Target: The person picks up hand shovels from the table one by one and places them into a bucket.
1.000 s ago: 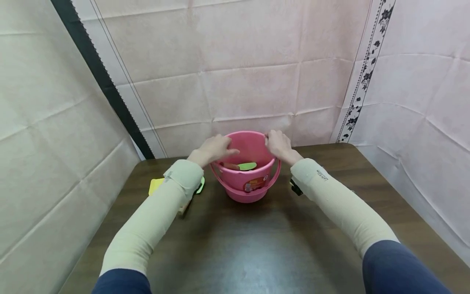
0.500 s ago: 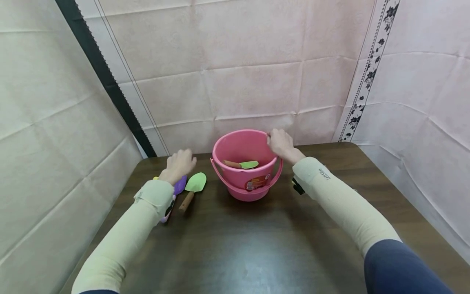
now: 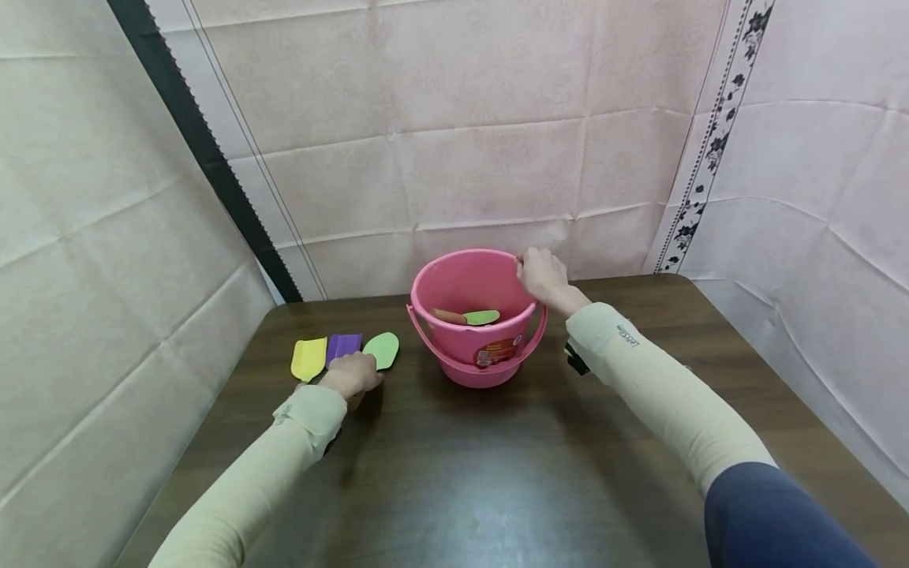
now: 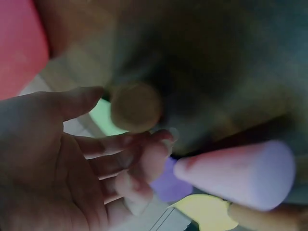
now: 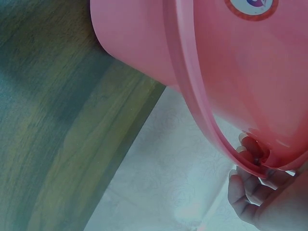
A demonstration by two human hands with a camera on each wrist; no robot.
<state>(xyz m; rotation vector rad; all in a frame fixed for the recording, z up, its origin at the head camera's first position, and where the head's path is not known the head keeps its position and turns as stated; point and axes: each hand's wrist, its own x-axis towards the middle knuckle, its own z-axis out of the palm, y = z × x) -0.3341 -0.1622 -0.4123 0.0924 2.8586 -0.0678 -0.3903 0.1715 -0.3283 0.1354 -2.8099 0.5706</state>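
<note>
My right hand (image 3: 543,276) grips the right rim of a pink bucket (image 3: 461,347) that stands on the table; in the right wrist view its fingers (image 5: 237,190) curl at the rim, by the joint of the bail handle. Inside the bucket lies a trowel with a green blade (image 3: 481,318) and brown handle. My left hand (image 3: 353,374) is low over another green trowel (image 3: 383,349), left of the bucket. The left wrist view shows that trowel's wooden handle (image 4: 136,107) between the thumb and the loosely bent fingers, which do not close round it.
Left of the green trowel lie a purple spade (image 3: 343,347) and a yellow spade (image 3: 308,358), blades toward the back. The purple one's pink and lilac handle (image 4: 240,175) shows in the left wrist view. A cloth wall (image 3: 497,158) rises behind the brown table (image 3: 483,473).
My left hand has left the bucket's rim, swung left over the tools, then come down toward the green trowel's handle. My right hand stays on the rim.
</note>
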